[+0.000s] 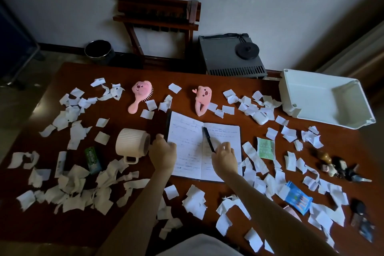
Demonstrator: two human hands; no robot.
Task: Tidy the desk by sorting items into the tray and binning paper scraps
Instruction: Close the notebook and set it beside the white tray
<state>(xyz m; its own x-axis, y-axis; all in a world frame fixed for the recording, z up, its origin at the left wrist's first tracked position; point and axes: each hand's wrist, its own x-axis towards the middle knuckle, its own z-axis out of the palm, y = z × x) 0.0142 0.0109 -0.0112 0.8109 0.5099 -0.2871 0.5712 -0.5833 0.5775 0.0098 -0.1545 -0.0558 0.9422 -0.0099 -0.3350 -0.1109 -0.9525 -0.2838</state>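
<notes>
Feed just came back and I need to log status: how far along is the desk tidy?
Nothing looks done: the white tray is empty and paper scraps cover the desk. In hand: left hand on the open notebook, right hand at the pen. Left: mug, hairbrush, earbuds case, scraps to the bin.

1. Desk: plain reddish-brown.
2. Paper scraps: white, all round the clock.
3. Tray, two o'clock: white.
4. Hairbrush, eleven o'clock, and plush clip, twelve o'clock: pink, each with a cartoon face.
5. Mug, nine o'clock: cream, with vertical ribs.
6. Notebook, centre: white pages with dark handwriting and a dark cover. The pen on it is black.
7. Packet, eight o'clock: green.
8. Slip, three o'clock: pale green, printed.
9. Pouch, four o'clock: blue.
10. Bin, beyond the desk at eleven o'clock: black.
</notes>
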